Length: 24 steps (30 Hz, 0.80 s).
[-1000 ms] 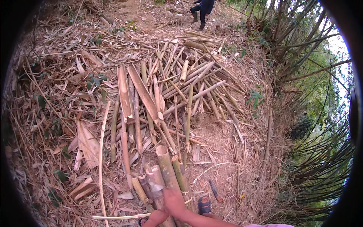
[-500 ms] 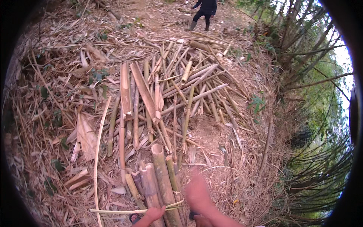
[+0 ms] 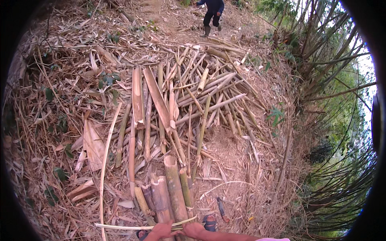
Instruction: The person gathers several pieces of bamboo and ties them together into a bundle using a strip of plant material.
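A: Are any packets, labels or signs showing?

B: Nothing of that kind is showing; everything lying here is plant matter. Take the bundle (image 3: 171, 193) of thick bamboo pieces as the marker. It is lying at the bottom middle, its cut ends pointing up the slope.

A: What are the hands doing?

B: Both are sitting at the near end of the bundle, right at the lower edge. The left hand (image 3: 161, 231) is resting on the bundle's left side, the right hand (image 3: 194, 229) just beside it, and the two are almost touching. A thin pale strip (image 3: 140, 227) is running across the bundle under them, and both hands are lying on it. The fingers are curling inward, but the frame is cutting them off, so I cannot tell whether they are gripping the strip or only pressing on it.

A: Anything close by?

B: Just right of the bundle, a red-handled tool (image 3: 221, 209) is lying on the ground, with a dark shoe (image 3: 209, 222) near the right hand.

A: And the ground?

B: It is a dry slope covered in straw-coloured husks and leaves. Up the slope from the bundle, a big pile (image 3: 201, 92) of split bamboo poles is fanning out. Far above the bundle, another person (image 3: 211, 16) in dark clothes and boots is standing on bare earth. To the right of the bundle, well apart, green bamboo stems (image 3: 333, 92) are leaning over the bank.
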Each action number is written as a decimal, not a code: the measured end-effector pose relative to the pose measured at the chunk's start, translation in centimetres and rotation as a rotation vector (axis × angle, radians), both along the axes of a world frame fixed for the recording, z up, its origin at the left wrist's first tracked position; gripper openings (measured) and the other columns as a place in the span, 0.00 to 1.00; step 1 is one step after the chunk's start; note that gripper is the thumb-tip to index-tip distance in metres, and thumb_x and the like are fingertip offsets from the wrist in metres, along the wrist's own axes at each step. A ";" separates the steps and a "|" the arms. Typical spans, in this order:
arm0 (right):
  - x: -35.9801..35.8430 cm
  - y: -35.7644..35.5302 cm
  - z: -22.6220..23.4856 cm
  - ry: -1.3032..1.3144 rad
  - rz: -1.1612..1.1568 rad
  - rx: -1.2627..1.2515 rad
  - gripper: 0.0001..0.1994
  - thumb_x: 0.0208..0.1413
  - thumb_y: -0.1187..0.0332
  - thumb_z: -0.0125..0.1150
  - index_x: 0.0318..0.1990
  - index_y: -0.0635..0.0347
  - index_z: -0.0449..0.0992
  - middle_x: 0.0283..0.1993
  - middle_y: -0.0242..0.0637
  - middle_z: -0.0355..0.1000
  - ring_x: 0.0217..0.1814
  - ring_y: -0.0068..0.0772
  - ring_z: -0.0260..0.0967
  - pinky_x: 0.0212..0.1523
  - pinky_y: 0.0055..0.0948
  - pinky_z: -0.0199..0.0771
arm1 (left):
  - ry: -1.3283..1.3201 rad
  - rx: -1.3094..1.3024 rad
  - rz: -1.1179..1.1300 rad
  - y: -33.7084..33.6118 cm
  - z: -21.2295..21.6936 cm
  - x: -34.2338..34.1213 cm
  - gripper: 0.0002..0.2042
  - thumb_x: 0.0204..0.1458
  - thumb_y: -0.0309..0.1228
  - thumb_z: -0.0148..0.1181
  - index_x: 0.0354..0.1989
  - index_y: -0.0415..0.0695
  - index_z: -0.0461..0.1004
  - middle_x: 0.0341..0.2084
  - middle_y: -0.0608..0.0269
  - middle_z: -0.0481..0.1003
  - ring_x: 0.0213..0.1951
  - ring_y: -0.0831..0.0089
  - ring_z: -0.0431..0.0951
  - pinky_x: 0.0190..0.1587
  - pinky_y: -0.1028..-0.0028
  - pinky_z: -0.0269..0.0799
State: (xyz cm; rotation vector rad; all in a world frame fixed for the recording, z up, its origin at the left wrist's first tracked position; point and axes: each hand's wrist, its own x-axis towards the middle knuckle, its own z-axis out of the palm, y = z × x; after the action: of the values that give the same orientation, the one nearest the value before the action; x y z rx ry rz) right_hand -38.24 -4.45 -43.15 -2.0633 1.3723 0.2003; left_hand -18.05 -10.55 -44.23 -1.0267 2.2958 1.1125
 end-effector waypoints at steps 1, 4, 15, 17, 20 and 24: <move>-0.4 0.3 -1.3 -0.021 -0.020 -0.018 0.26 0.64 0.46 0.47 0.32 0.64 0.75 0.23 0.45 0.76 0.25 0.43 0.77 0.23 0.39 0.78 | -0.043 0.055 0.039 -0.6 0.7 0.1 0.29 0.60 0.57 0.45 0.49 0.38 0.64 0.30 0.38 0.78 0.33 0.40 0.80 0.37 0.49 0.76; -1.0 0.4 -3.9 -0.059 -0.046 -0.001 0.28 0.64 0.44 0.45 0.35 0.64 0.75 0.23 0.45 0.76 0.25 0.46 0.78 0.24 0.40 0.78 | -0.097 0.078 0.095 -0.7 -0.1 0.9 0.28 0.62 0.56 0.41 0.46 0.40 0.69 0.33 0.38 0.79 0.37 0.41 0.80 0.42 0.48 0.75; -4.9 -5.2 -0.5 0.087 0.096 0.224 0.28 0.64 0.40 0.42 0.43 0.56 0.79 0.30 0.40 0.79 0.32 0.44 0.79 0.32 0.45 0.80 | -0.081 -0.062 0.199 0.4 -4.6 4.0 0.17 0.63 0.44 0.46 0.35 0.42 0.72 0.24 0.47 0.78 0.28 0.46 0.80 0.33 0.49 0.75; -5.0 -5.4 -0.8 0.128 0.117 0.213 0.29 0.64 0.39 0.41 0.43 0.56 0.77 0.27 0.39 0.78 0.28 0.42 0.78 0.26 0.43 0.77 | -0.057 -0.014 0.176 0.5 -5.2 3.6 0.16 0.64 0.43 0.46 0.36 0.42 0.70 0.24 0.46 0.78 0.28 0.47 0.80 0.33 0.50 0.75; -5.7 -5.2 -1.3 0.109 0.143 0.145 0.27 0.65 0.41 0.41 0.41 0.54 0.76 0.26 0.39 0.77 0.26 0.41 0.77 0.23 0.42 0.76 | -0.017 -0.123 0.189 1.9 -5.5 3.6 0.17 0.65 0.43 0.46 0.34 0.42 0.69 0.26 0.47 0.78 0.27 0.50 0.80 0.29 0.54 0.75; -6.7 -5.7 -1.8 0.065 0.214 0.111 0.25 0.65 0.43 0.42 0.41 0.54 0.75 0.25 0.38 0.76 0.24 0.41 0.76 0.22 0.41 0.75 | -0.023 -0.136 0.193 2.5 -4.4 2.6 0.17 0.64 0.44 0.47 0.34 0.41 0.68 0.26 0.49 0.78 0.25 0.52 0.80 0.26 0.57 0.75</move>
State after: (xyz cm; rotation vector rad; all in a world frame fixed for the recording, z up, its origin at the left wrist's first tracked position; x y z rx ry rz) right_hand -44.97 -10.13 -44.91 -2.1233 1.1488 0.4282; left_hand -15.43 -8.02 -48.59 -1.3305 2.3194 1.0201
